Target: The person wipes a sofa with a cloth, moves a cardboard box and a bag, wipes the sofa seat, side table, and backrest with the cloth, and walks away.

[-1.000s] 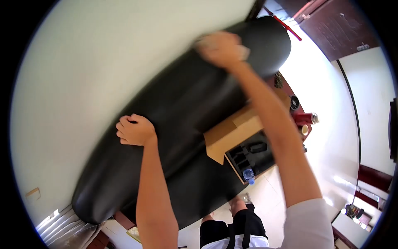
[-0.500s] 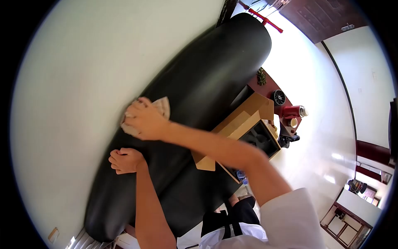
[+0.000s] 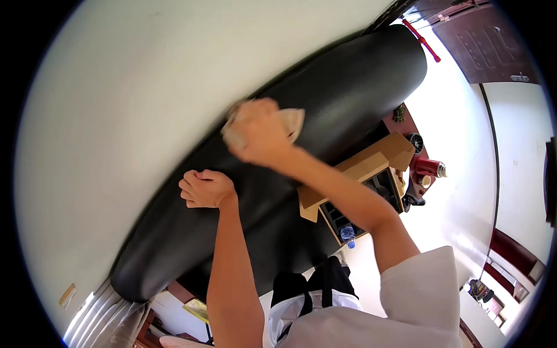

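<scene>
A long black padded backrest point(image 3: 348, 87) runs diagonally along the pale wall. My right hand point(image 3: 258, 130), slightly blurred, grips a light cloth point(image 3: 292, 123) against the backrest's upper edge, and part of the cloth sticks out beside the fingers. Below and to the left, my left hand point(image 3: 207, 188) rests on the backrest with its fingers curled in. Nothing shows inside that hand.
An open cardboard box point(image 3: 371, 164) with dark contents lies right of centre, a plastic bottle point(image 3: 348, 234) at its lower edge. Beyond it, a dark red table point(image 3: 413, 123) bears a red thermos point(image 3: 428, 167), a cup point(image 3: 425, 181) and a black round object point(image 3: 416, 142).
Over the last second my right hand has swept with the cloth down-left along the backrest, then partly back up-right. The camera view has shifted. My left hand stays curled on the backrest.
</scene>
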The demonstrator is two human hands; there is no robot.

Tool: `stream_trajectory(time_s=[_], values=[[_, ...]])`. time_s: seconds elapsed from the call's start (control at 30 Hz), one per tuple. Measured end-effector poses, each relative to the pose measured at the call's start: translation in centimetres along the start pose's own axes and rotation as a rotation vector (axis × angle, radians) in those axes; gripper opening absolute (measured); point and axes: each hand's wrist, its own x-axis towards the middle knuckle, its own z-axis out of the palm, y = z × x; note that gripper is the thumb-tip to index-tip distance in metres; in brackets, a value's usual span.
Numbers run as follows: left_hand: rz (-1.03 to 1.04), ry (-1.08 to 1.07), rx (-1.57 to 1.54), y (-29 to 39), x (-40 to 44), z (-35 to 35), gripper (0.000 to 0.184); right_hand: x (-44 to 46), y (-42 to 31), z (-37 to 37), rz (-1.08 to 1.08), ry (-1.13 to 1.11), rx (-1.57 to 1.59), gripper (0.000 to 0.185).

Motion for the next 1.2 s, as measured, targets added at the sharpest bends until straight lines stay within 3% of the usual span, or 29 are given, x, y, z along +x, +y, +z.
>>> stream_trajectory(time_s=[0.1,0.17,0.23,0.27,0.4,0.43,0.53,0.57,0.6,0.7,0.8,0.87,0.93,1.0,1.07,1.1,1.13,1.2], values=[[0.012,0.02,0.025,0.2,0.2,0.2,0.009,0.9,0.0,0.0,-0.019,-0.037,0.06,0.022],[0.013,0.002,-0.007,-0.1,0.1,0.2,0.009,2.1,3.7,-2.6,0.1,-0.244,-0.198,0.026],[-0.023,-0.028,0.007,0.3,0.1,-0.2,0.011,3.7,9.0,-5.5,0.241,-0.206,-0.426,0.026],[-0.038,-0.057,0.013,0.4,0.3,-0.2,0.014,3.9,12.3,-6.3,0.262,-0.142,-0.394,0.025],[-0.015,-0.053,-0.025,0.1,0.0,-0.2,0.011,3.0,8.6,-5.1,0.31,-0.037,-0.564,0.027],[0.005,-0.011,0.006,0.1,0.1,-0.1,0.012,3.0,5.7,-4.5,0.371,-0.155,-0.531,0.025],[0.014,-0.014,0.06,0.0,0.2,0.0,0.017,-0.5,0.4,-0.8,0.146,-0.008,-0.125,0.037],[0.005,-0.017,0.084,-0.1,0.3,0.0,0.019,-1.3,1.2,-0.6,0.11,-0.064,-0.052,0.04],[-0.004,-0.019,0.111,-0.1,0.3,0.0,0.021,-1.5,2.3,-1.8,0.13,-0.052,-0.083,0.04],[-0.003,-0.03,0.1,0.2,0.2,-0.3,0.022,-1.7,7.1,-5.3,-0.074,0.014,-0.11,0.04],[-0.004,-0.049,0.122,-0.4,0.3,0.3,0.022,0.6,16.3,-12.2,0.177,0.073,0.03,0.023],[-0.012,-0.045,0.117,-0.7,0.3,0.6,0.021,0.4,22.2,-16.9,0.16,0.231,-0.263,0.025],[-0.01,-0.044,0.131,-0.5,0.2,0.4,0.021,-0.3,27.1,-20.0,0.278,0.4,-0.57,0.028],[-0.003,-0.044,0.132,-0.7,0.3,0.5,0.022,-0.6,31.9,-20.0,0.529,0.605,-0.731,0.032],[0.008,-0.049,0.132,-0.7,0.3,0.7,0.022,-0.5,32.7,-18.8,0.654,0.59,-0.779,0.041],[0.024,-0.003,0.134,-0.6,0.3,0.7,0.02,-0.8,32.6,-18.1,0.485,0.662,-0.719,0.046],[0.041,0.042,0.133,-0.6,0.3,0.7,0.018,-0.6,30.1,-17.4,0.618,0.574,-0.759,0.046],[0.049,0.037,0.124,-0.5,0.1,0.5,0.019,-1.5,26.1,-14.6,0.465,0.42,-0.673,0.048]])
